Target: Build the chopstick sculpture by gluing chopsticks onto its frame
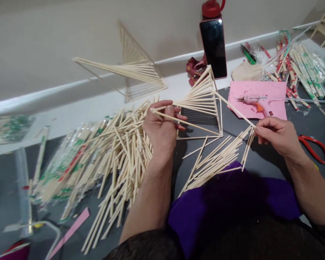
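My left hand (164,122) holds the left corner of a stick frame (203,104), its fingers closed around the joined sticks. The frame has a row of thin wooden sticks fanning out from its top to its right side. At the right, my right hand (273,133) pinches a corner where a long stick meets shorter ones. Below the frame, between my hands, lies a small pile of loose sticks (219,159). A larger heap of sticks (130,162) spreads to the left of my left forearm.
A glue gun (257,103) lies on pink paper (277,90), with red-handled scissors (315,153) nearer. A phone (213,47) leans on a red bottle (211,9). Another stick structure (135,74) stands by the wall. Wrapped chopsticks (67,162) lie left, more (308,68) at right.
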A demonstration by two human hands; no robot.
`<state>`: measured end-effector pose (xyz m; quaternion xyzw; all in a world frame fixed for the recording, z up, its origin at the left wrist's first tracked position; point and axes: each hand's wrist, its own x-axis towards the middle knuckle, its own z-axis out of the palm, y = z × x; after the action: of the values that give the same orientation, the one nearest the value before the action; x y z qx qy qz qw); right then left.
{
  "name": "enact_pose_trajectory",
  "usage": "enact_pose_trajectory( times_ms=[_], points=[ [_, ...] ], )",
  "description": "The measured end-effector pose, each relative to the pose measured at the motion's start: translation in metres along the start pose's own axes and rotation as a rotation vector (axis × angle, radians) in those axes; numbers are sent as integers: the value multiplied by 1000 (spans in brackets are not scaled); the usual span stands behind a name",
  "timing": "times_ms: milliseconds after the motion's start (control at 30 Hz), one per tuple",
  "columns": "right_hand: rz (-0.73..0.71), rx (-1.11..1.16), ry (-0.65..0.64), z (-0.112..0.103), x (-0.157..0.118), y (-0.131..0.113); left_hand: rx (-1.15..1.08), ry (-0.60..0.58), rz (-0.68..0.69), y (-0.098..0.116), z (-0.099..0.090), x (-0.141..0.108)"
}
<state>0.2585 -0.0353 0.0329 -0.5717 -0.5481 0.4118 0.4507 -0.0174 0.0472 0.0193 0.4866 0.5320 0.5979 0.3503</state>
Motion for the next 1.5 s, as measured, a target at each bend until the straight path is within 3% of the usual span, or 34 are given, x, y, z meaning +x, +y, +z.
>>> enact_pose_trajectory(
  times_ms=[133, 233, 400, 467, 600, 733, 867, 933, 967, 1100, 1167, 1333, 1500],
  points=[
    [3, -24, -2, 1, 0, -1, 47, 4, -16, -6, 6, 4],
    [1, -39, -2, 0, -1, -2, 175, -32, -5, -7, -2, 1],
    [-20, -54, -1, -1, -2, -3, 860, -126, 69, 5, -40, -29],
    [-28, -62, -3, -1, -2, -3, 996, -263, 108, 9, -49, -48],
    [-41, -70, -9, 1, -1, -6, 1021, -586, 281, 0, -43, -83],
    [-25, -84, -16, 3, -1, -7, 977, -728, 346, -5, -30, -104],
    [-21, -88, -57, 4, -3, -4, 742, -870, 357, 6, -25, -109],
    [-25, -97, -82, 5, -4, -2, 645, -826, 349, 15, -29, -101],
    [-27, -102, -93, 6, -4, -1, 626, -742, 334, 20, -32, -95],
    [-24, -83, -118, 11, -5, 0, 609, -133, 196, 42, -47, -71],
    [-31, -46, -144, 16, -7, -1, 451, 31, 83, 51, -44, -68],
    [-157, -33, -272, 32, -13, -4, -65, -314, -380, 54, -9, -89],
    [-226, -109, -274, 42, -17, -2, -211, -372, -452, 43, 19, -98]
  ],
)
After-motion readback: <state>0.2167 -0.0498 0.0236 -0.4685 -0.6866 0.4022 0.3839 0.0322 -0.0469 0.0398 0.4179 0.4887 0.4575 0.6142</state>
